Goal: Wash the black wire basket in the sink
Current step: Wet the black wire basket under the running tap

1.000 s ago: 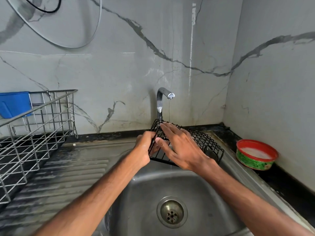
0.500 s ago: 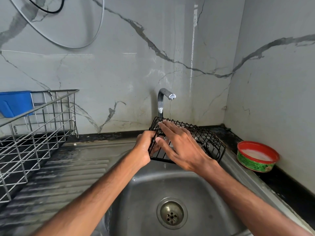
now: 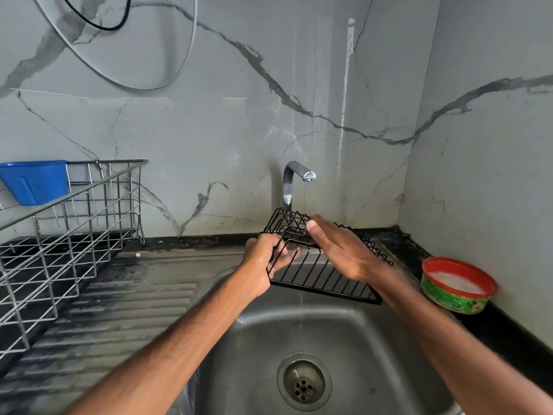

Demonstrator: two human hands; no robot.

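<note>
Holding basket (image 3: 323,274) over sink (image 3: 374,339) under tap (image 3: 294,178) trickle: left hand (image 3: 263,262) clenched on its edge wire, right hand (image 3: 344,250) flat, fingers spread across mesh. Light, stiff, probably slick (wet); grip the rim.

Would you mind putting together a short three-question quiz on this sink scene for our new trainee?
1. True or false: water is running from the tap onto the black wire basket.
2. Which hand grips the basket's edge? A) left hand B) right hand
3. Fill in: the round tub with the red rim stands on the counter to the ____ of the sink.

Key: 1. True, a thin stream falls. 2. A; the right hand lies flat across the wires. 3. right.
</note>
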